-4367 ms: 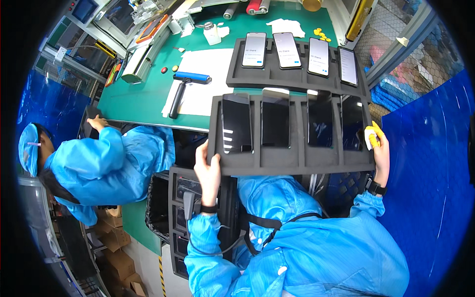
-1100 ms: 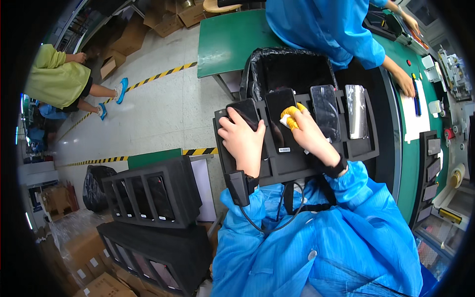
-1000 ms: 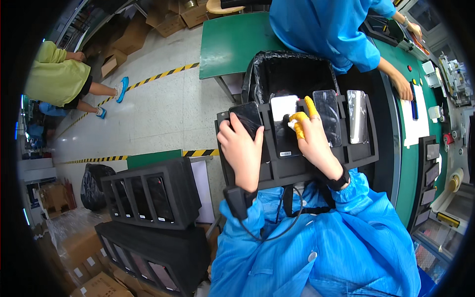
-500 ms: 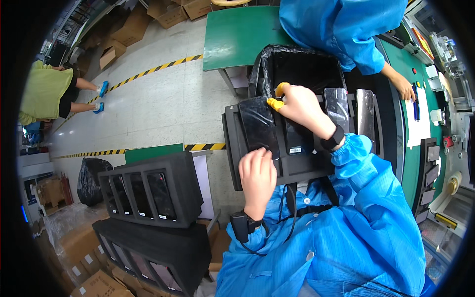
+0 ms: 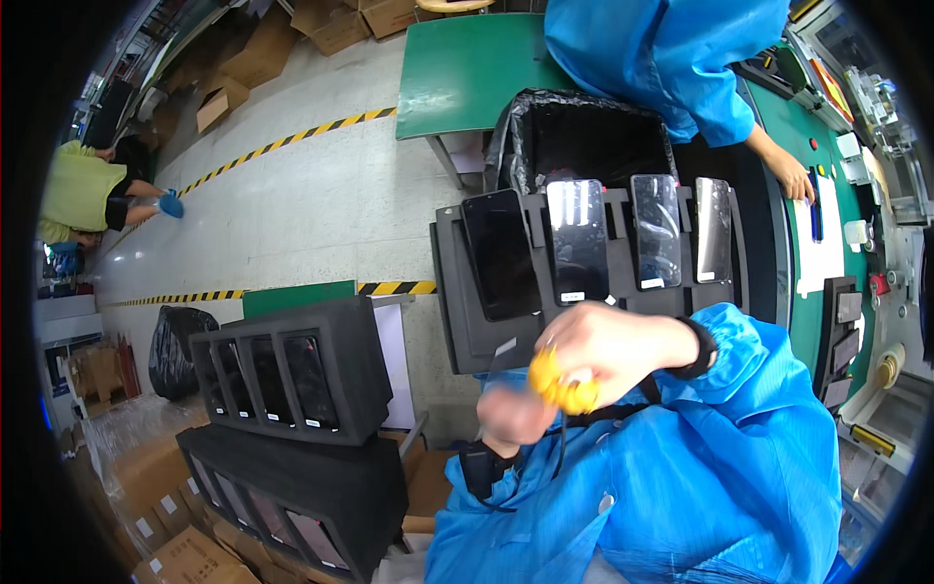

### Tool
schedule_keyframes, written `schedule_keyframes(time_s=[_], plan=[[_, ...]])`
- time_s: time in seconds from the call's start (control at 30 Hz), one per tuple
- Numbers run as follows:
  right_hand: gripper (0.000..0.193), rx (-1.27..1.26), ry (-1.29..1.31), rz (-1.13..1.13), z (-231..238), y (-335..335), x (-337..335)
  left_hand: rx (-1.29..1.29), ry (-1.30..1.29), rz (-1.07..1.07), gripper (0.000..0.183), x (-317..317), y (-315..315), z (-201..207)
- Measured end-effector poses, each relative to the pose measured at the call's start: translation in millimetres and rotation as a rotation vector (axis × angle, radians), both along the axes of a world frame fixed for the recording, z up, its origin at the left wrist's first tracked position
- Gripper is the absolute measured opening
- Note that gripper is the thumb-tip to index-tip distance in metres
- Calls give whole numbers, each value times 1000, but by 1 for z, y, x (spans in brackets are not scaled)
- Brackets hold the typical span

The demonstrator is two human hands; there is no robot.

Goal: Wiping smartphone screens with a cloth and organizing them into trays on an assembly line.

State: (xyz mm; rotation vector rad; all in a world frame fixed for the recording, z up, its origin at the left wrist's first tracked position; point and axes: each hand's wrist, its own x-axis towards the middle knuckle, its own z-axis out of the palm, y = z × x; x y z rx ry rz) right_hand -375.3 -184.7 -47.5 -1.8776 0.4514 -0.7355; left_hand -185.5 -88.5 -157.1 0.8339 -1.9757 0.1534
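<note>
My right hand [image 5: 613, 355], with yellow finger cots on its fingertips, is curled in front of my chest, closed on what looks like a clear film [image 5: 506, 358] with a pale tab. My left hand [image 5: 516, 414] is right beside it, smeared by motion, so its fingers do not show clearly. Just beyond is a black foam tray [image 5: 486, 346] with several phones standing in a row. The leftmost phone [image 5: 501, 255] is dark and smooth and leans in its slot. The second phone [image 5: 577, 238] reflects bright lights. The third phone [image 5: 657, 232] has a wrinkled, shiny front.
A bin lined with a black bag [image 5: 593, 141] stands behind the tray. Two more foam trays of phones [image 5: 365, 365] are at lower left. A co-worker's hand [image 5: 793, 177] rests on the green bench [image 5: 778, 112] at right. Another person [image 5: 88, 195] is far left.
Both hands have left the leftmost phone and come back toward my chest. That phone's wrinkled, shiny front now looks plain dark. The second phone is uncovered to view.
</note>
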Motion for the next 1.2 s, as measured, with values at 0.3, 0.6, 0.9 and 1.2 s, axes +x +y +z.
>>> schedule_keyframes(time_s=[0.3,0.6,0.9,1.2], plan=[[25,49,844,-933,-72,-66,-115,531,-324,-63,37,-96,-57,30],[23,46,955,-1034,-70,-68,-109,650,-405,-92,50,-112,-57,6],[12,-344,554,-482,-46,-35,-98,487,-214,-92,33,-104,-42,-18],[13,182,387,-645,20,11,-176,248,-101,-345,28,-136,-25,51]])
